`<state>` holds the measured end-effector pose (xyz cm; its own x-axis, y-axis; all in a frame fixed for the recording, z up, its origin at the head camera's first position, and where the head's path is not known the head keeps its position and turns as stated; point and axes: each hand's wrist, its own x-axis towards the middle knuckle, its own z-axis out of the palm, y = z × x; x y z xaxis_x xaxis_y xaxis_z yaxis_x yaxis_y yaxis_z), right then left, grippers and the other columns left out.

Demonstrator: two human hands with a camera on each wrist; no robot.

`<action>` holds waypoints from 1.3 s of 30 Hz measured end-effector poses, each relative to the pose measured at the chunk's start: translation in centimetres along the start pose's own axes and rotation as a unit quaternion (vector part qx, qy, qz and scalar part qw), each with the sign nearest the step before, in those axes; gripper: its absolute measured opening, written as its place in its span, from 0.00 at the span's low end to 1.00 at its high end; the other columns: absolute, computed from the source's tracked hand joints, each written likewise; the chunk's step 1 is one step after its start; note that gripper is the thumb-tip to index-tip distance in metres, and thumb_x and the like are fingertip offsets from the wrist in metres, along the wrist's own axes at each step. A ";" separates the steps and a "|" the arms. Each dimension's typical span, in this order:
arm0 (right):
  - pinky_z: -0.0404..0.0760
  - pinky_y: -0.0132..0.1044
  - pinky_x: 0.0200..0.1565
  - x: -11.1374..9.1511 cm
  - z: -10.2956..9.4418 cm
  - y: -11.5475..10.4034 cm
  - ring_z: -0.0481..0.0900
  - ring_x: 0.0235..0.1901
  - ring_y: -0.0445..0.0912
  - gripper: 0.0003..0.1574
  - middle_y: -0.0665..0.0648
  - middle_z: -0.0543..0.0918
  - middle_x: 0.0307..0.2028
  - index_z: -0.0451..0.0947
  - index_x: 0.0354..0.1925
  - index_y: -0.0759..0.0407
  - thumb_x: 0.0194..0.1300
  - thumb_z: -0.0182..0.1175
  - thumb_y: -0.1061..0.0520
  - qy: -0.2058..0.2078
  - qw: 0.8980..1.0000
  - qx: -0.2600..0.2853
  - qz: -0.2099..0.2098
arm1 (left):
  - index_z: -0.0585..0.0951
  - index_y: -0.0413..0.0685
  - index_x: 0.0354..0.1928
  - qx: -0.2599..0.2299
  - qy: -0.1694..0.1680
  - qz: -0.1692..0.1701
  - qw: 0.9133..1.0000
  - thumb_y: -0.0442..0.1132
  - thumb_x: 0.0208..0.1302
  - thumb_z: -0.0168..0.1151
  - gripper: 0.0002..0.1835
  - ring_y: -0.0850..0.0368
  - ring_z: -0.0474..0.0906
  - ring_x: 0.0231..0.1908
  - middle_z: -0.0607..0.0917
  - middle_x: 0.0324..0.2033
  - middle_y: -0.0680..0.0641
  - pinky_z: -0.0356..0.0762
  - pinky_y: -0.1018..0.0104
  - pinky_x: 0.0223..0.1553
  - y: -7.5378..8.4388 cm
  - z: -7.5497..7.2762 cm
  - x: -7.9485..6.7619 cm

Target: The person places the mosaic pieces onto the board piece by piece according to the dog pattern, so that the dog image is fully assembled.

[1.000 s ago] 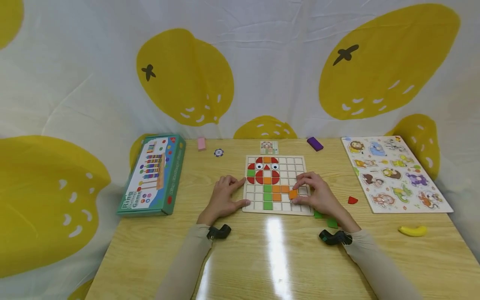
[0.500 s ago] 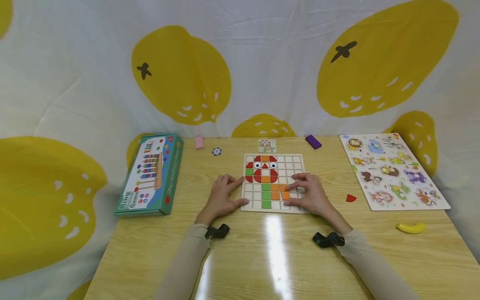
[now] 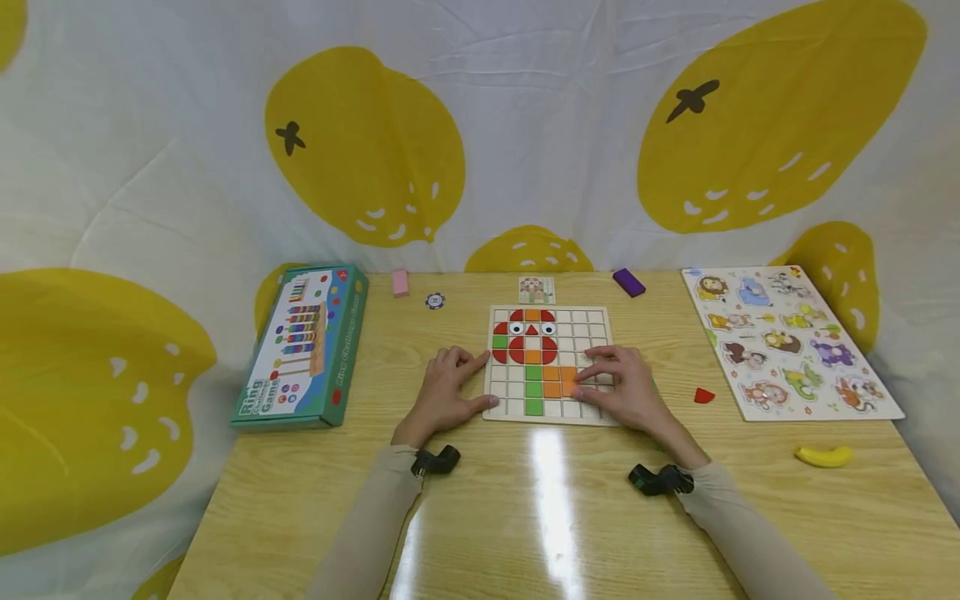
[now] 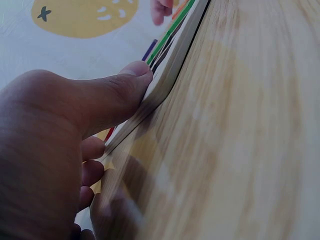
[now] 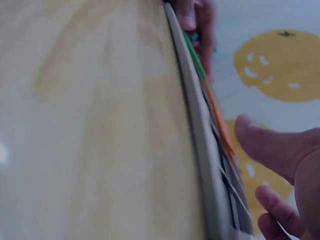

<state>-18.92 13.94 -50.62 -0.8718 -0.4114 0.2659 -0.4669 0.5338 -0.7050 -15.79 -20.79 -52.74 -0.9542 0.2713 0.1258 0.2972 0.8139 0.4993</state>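
A wooden grid board [image 3: 516, 407] lies in front of me, partly filled with red, green and orange tiles that form a face with eyes above a stem. My left hand [image 3: 442, 392] rests against the board's left edge; in the left wrist view its thumb [image 4: 122, 87] presses on the rim. My right hand [image 3: 628, 387] is over the board's right part, thumb and fingers spread, fingertips beside the lower right orange tile [image 3: 568, 389]. In the right wrist view the right thumb [image 5: 265, 145] stands apart from the orange tile lying on the board.
A small picture card [image 3: 536, 290] lies behind the board. A boxed ring game [image 3: 300, 350] is at left, with a pink block [image 3: 401, 282] and a chip [image 3: 435, 301]. At right are a purple block [image 3: 628, 282], an animal puzzle [image 3: 795, 342], a red piece [image 3: 703, 395] and a toy banana [image 3: 823, 456].
My right hand has set the orange tile into the grid square under the upper orange one and loosened its fingers from it. The left hand stays at the board's edge.
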 end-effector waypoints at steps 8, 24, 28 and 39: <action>0.71 0.56 0.49 -1.6 -6.2 2.2 0.78 0.47 0.57 0.21 0.60 0.84 0.46 0.84 0.49 0.58 0.59 0.72 0.51 -0.011 0.993 -0.081 0.081 | 0.68 0.63 0.72 0.008 -0.013 -0.021 1.000 0.69 0.54 0.66 0.45 0.54 0.61 0.48 0.69 0.47 0.52 0.59 0.55 0.52 0.1 -0.6 -0.2; 0.74 0.33 0.31 -1.5 -5.9 1.9 0.76 0.28 0.42 0.14 0.53 0.81 0.31 0.75 0.44 0.60 0.66 0.66 0.53 -0.070 0.988 -0.091 0.105 | 0.68 0.63 0.72 0.005 -0.012 -0.019 1.000 0.70 0.54 0.65 0.44 0.55 0.60 0.48 0.69 0.47 0.52 0.58 0.56 0.52 0.2 -0.1 -0.1; 0.74 0.31 0.28 -1.0 -5.3 2.0 0.78 0.25 0.42 0.14 0.51 0.81 0.30 0.77 0.47 0.56 0.65 0.66 0.56 -0.021 0.996 -0.062 0.054 | 0.68 0.62 0.72 0.004 -0.011 -0.015 1.000 0.69 0.54 0.66 0.44 0.55 0.60 0.48 0.69 0.47 0.52 0.58 0.56 0.52 0.3 -0.3 -0.1; 0.74 0.29 0.30 1.0 -1.0 0.8 0.79 0.28 0.40 0.15 0.50 0.87 0.33 0.88 0.45 0.53 0.59 0.71 0.51 0.055 0.998 -0.022 0.026 | 0.68 0.62 0.72 0.009 -0.013 -0.007 1.000 0.69 0.54 0.66 0.45 0.55 0.60 0.48 0.69 0.47 0.52 0.58 0.56 0.52 0.2 -0.3 0.0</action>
<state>-20.36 14.72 -50.25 -0.9047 -0.3010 0.3016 -0.4249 0.5851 -0.6907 -15.76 -20.77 -52.41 -0.9574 0.2722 0.0961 0.2838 0.8270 0.4853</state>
